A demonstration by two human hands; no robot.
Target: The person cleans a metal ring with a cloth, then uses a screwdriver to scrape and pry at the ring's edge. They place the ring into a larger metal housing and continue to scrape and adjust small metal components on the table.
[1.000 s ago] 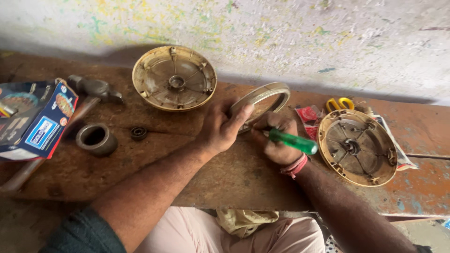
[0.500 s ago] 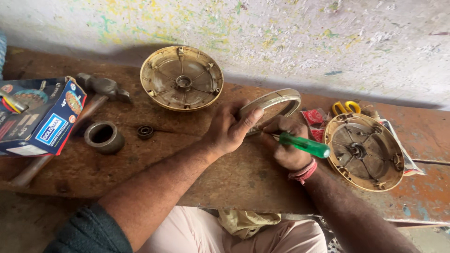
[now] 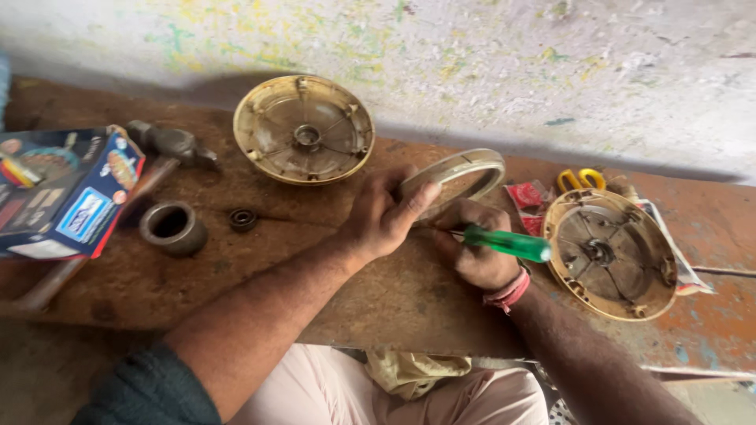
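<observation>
Near the middle of the worn wooden bench point(image 3: 378, 299), toward its back edge, a cream-coloured ring point(image 3: 461, 175) stands tilted on its rim, its open face turned toward the person. The left hand point(image 3: 386, 216) is clamped on the ring's near left side, thumb pressed along the rim. The right hand point(image 3: 476, 248) sits just to the right and slightly nearer the front edge, fist closed round a green-handled screwdriver point(image 3: 504, 244). The tool's long axis runs roughly along the bench, handle pointing right, shaft pointing left to the ring's lower rim; the tip itself is hidden behind the fingers, so I cannot tell whether it touches. Both hands are at the ring, the left actually on it.

Right of the right hand, a round ribbed cover point(image 3: 610, 256) lies open side up, close to the wrist. A second cover like it point(image 3: 303, 130) rests toward the back edge on the left. Further left are a small bearing point(image 3: 242, 219), a metal bush point(image 3: 172, 228), a hammer point(image 3: 169, 145) and a printed carton point(image 3: 67, 197) at the left end. Yellow-handled scissors point(image 3: 581, 179) lie behind the right cover.
</observation>
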